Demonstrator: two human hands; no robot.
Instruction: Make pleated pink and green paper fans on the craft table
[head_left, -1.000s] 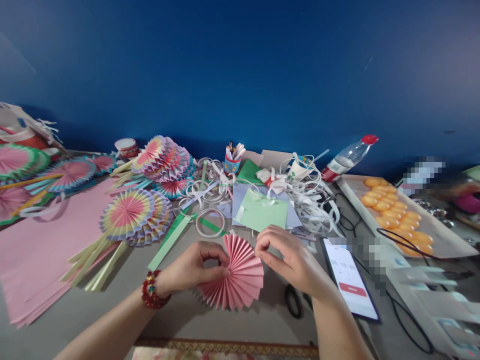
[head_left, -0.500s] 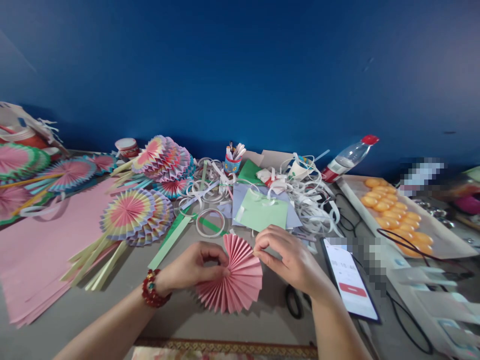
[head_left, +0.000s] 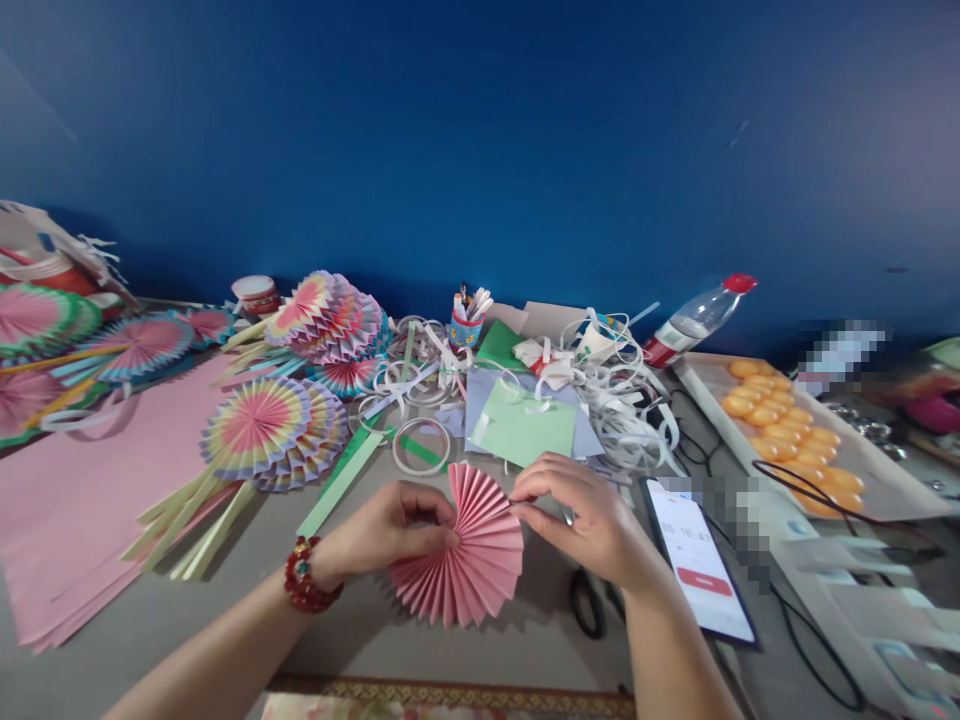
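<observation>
A pink pleated paper fan (head_left: 476, 570) is spread out nearly into a full round above the grey table. My left hand (head_left: 405, 525), a red beaded bracelet on its wrist, pinches the fan near its centre between thumb and fingers. At the fan's upper right edge, the thumb and forefinger of my right hand (head_left: 566, 510) are pinched together on the pleats. Black looped handles, seemingly of scissors (head_left: 587, 603), lie beside the fan, partly hidden by my right forearm.
Finished multicoloured fans (head_left: 259, 430) and pink paper sheets (head_left: 82, 500) lie to the left. Behind my hands are green paper (head_left: 525, 420), tape rings (head_left: 421, 446) and curled white strips (head_left: 630, 430). A phone (head_left: 701, 560), a tilted bottle (head_left: 697, 320) and a tray (head_left: 697, 385) of orange pieces are right.
My right hand has shifted very slightly at the fan's edge. The fan and my left hand stay almost where they were.
</observation>
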